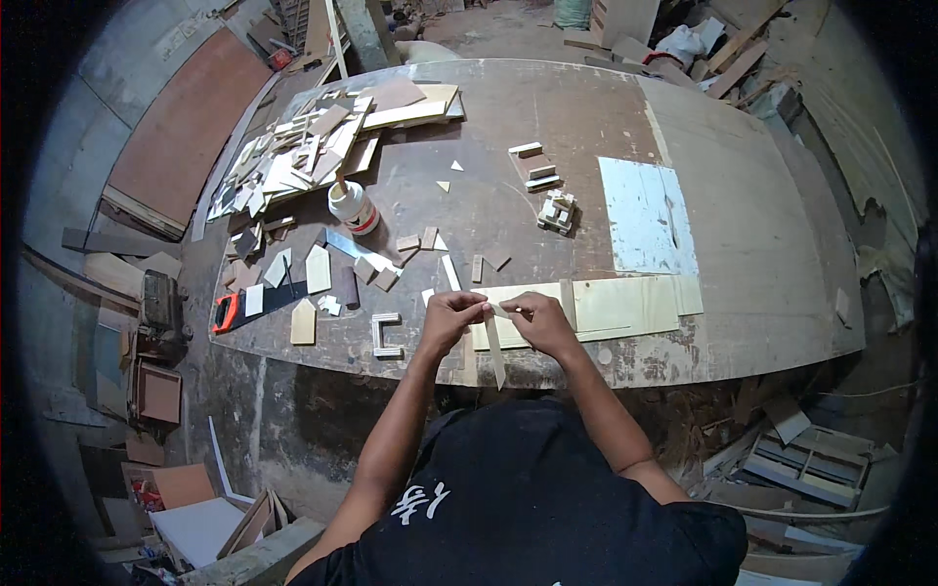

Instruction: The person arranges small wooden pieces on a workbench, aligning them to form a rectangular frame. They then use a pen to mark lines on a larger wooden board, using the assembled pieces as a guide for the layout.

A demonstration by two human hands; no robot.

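Close together at the table's near edge, both my hands pinch the upper end of a thin pale wooden strip point(495, 356). My left hand point(452, 320) grips it from the left, thumb and fingertips together. On the other side, the fingers of my right hand point(540, 322) are also closed at the strip's top; small details between the fingertips cannot be made out. Beneath and right of them lies a long light board point(625, 306) with a short crosspiece point(568, 305) on it. A small U-shaped wooden frame point(387, 335) rests left of my left hand.
A handsaw point(227, 313) with an orange handle lies at left, near a white glue bottle point(354, 209). Wood offcuts point(322, 146) are heaped at the far left. A small stacked wooden block assembly point(557, 211) and a white-painted panel point(647, 217) sit beyond my hands.
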